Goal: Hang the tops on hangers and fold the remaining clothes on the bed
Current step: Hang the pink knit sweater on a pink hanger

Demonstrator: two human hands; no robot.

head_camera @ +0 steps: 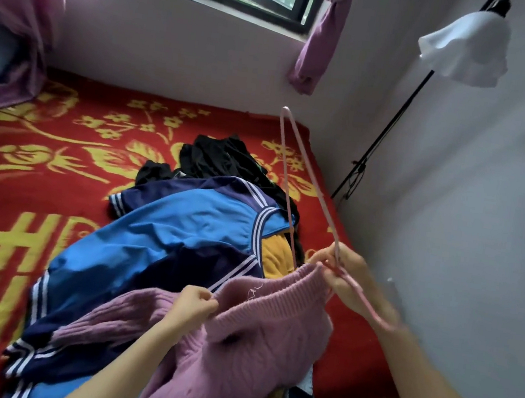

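Observation:
A pink knitted sweater [246, 345] is lifted over the near right part of the bed. My left hand [195, 303] pinches its ribbed edge on the left. My right hand [351, 276] grips a thin pink hanger [293, 182] and the sweater's edge together; the hanger's long end points up and away. Under the sweater lies a blue and navy jacket [164, 236] with white stripes. Beyond it lie black clothes [220, 157] and a yellow garment [275, 256].
The bed has a red blanket [45, 155] with yellow flowers. A white garment [468, 48] hangs on a black rail [392, 125] along the right wall. Pink curtains [320, 37] frame the window behind the bed.

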